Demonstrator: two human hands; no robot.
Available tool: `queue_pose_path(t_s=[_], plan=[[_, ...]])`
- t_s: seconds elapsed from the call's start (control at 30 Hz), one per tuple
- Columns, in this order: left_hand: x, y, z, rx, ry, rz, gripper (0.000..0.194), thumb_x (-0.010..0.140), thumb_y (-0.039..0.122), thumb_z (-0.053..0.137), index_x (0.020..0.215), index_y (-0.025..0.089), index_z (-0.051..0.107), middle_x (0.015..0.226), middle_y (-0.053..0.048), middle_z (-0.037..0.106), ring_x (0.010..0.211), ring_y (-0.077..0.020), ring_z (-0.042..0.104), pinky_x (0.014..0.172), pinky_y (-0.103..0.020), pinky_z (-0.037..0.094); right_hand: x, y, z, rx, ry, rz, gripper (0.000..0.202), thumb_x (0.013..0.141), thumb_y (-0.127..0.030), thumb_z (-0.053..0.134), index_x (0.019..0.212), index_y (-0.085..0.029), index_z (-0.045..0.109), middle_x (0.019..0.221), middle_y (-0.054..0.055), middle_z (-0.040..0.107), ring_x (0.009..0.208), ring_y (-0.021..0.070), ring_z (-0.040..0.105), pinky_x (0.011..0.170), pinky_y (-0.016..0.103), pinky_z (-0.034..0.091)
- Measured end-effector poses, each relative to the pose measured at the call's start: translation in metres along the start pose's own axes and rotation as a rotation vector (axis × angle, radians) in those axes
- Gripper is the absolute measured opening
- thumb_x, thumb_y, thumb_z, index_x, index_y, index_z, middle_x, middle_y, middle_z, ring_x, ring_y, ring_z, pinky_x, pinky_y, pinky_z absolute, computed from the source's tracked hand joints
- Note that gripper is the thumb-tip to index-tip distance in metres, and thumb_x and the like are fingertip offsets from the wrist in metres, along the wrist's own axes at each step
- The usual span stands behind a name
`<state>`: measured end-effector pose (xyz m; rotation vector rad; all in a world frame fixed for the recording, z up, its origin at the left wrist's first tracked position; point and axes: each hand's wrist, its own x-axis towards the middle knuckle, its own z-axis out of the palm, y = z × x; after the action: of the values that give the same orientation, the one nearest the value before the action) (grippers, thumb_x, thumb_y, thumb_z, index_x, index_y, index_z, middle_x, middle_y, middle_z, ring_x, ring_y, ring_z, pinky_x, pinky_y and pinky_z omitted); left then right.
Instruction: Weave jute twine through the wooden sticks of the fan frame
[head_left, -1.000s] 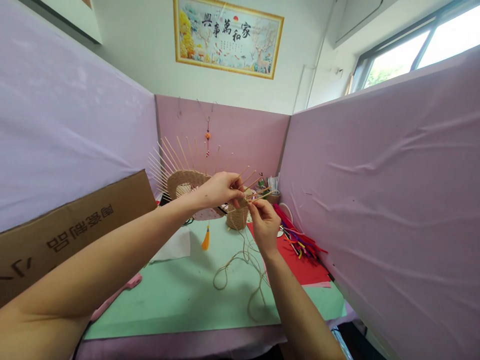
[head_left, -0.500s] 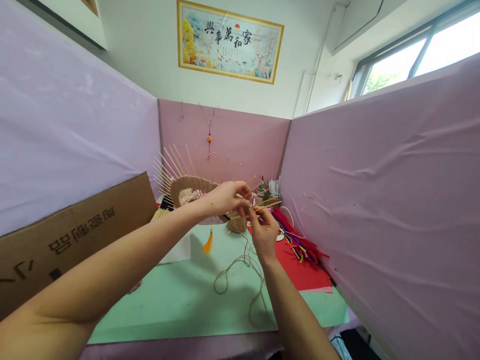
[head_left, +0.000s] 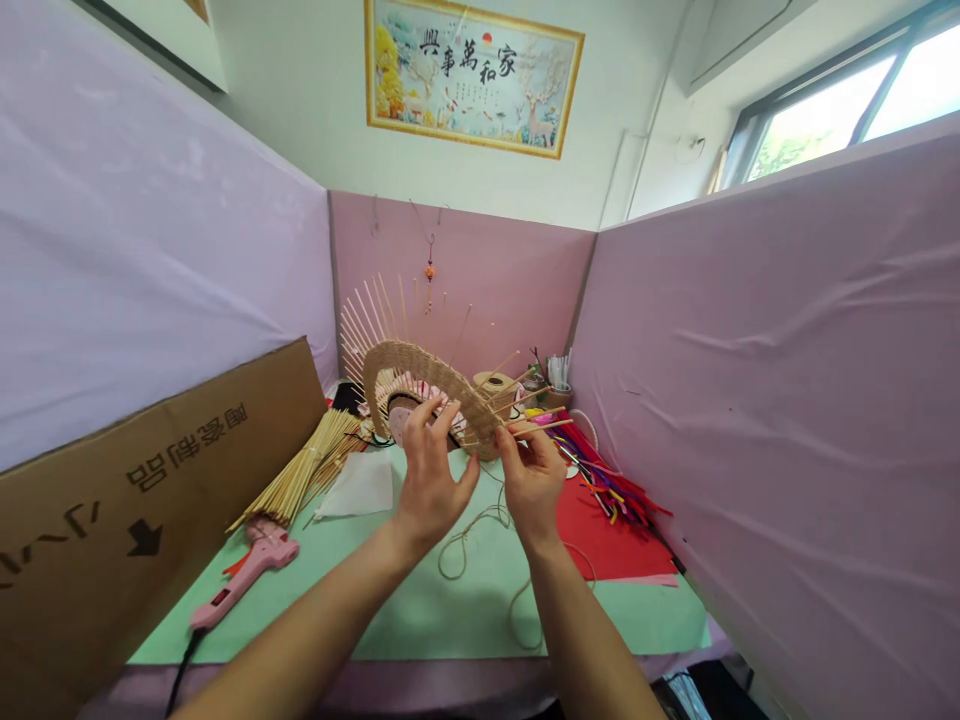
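A round band of woven cord (head_left: 394, 352) with thin wooden sticks fanning out from its rim is held up tilted above the table. My right hand (head_left: 534, 485) pinches its lower right edge, among the protruding sticks. My left hand (head_left: 433, 475) is in front of the lower part of the weave, fingers spread and holding nothing; whether the fingertips touch it I cannot tell. A length of twine (head_left: 480, 522) trails down from the work and loops on the green tabletop (head_left: 420, 620).
At left lie a bundle of thin sticks (head_left: 304, 465), a white sheet (head_left: 358, 485) and a pink glue gun (head_left: 244, 580) beside a cardboard box (head_left: 187, 470). A twine roll (head_left: 495, 385) stands behind. Colourful pipe cleaners (head_left: 611, 475) lie on red sheets (head_left: 615, 545) at right.
My left hand has come away from my right hand and moved left and down, its fingers spreading. The right hand stays at the weave's edge. The view has shifted, showing the glue gun and sticks.
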<state>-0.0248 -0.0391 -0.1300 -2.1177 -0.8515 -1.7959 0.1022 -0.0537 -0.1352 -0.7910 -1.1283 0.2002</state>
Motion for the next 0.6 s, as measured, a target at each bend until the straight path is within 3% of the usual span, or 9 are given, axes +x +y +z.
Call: queue_pose_path(t_s=[0.1, 0.2, 0.33, 0.47, 0.6], plan=[[-0.011, 0.009, 0.007, 0.004, -0.024, -0.068, 0.083, 0.084, 0.029, 0.062, 0.150, 0.017, 0.014, 0.152, -0.023, 0.022, 0.146, -0.0330, 0.017, 0.114, -0.056, 0.026, -0.007, -0.009, 0.005, -0.003, -0.040, -0.051, 0.013, 0.085, -0.029, 0.063, 0.081, -0.017, 0.062, 0.080, 0.003, 0.060, 0.075, 0.0139, 0.057, 0.069, 0.027, 0.049], [-0.012, 0.014, 0.013, -0.006, -0.003, -0.117, 0.081, 0.088, 0.032, 0.057, 0.152, 0.021, 0.009, 0.158, -0.021, 0.010, 0.148, -0.0337, 0.008, 0.115, -0.059, 0.022, -0.015, -0.017, 0.012, 0.000, -0.038, -0.100, 0.008, 0.085, -0.024, 0.063, 0.080, -0.017, 0.062, 0.079, 0.002, 0.060, 0.076, 0.0144, 0.057, 0.072, 0.029, 0.049], [-0.010, 0.013, 0.015, -0.067, 0.120, -0.150, 0.064, 0.095, 0.025, 0.041, 0.151, 0.024, 0.011, 0.157, -0.019, 0.016, 0.147, -0.0299, 0.014, 0.116, -0.058, 0.021, -0.024, -0.028, 0.022, -0.034, -0.080, -0.218, 0.003, 0.084, -0.017, 0.063, 0.082, -0.019, 0.062, 0.082, 0.002, 0.062, 0.082, 0.0164, 0.057, 0.079, 0.034, 0.047], [-0.009, 0.008, 0.009, -0.088, 0.238, -0.149, 0.058, 0.094, 0.022, 0.043, 0.148, 0.023, 0.022, 0.154, -0.017, 0.027, 0.145, -0.0261, 0.023, 0.116, -0.052, 0.027, -0.033, -0.045, 0.031, -0.107, -0.096, -0.310, 0.006, 0.085, -0.015, 0.061, 0.082, -0.021, 0.062, 0.087, 0.004, 0.063, 0.091, 0.0198, 0.055, 0.085, 0.040, 0.045], [-0.012, -0.003, -0.003, -0.038, 0.307, -0.125, 0.054, 0.096, 0.019, 0.040, 0.147, 0.025, 0.025, 0.152, -0.014, 0.034, 0.142, -0.0218, 0.031, 0.115, -0.047, 0.032, -0.045, -0.065, 0.043, -0.237, -0.123, -0.366, 0.009, 0.084, -0.015, 0.061, 0.088, -0.023, 0.064, 0.106, 0.006, 0.061, 0.105, 0.0232, 0.052, 0.089, 0.043, 0.043]])
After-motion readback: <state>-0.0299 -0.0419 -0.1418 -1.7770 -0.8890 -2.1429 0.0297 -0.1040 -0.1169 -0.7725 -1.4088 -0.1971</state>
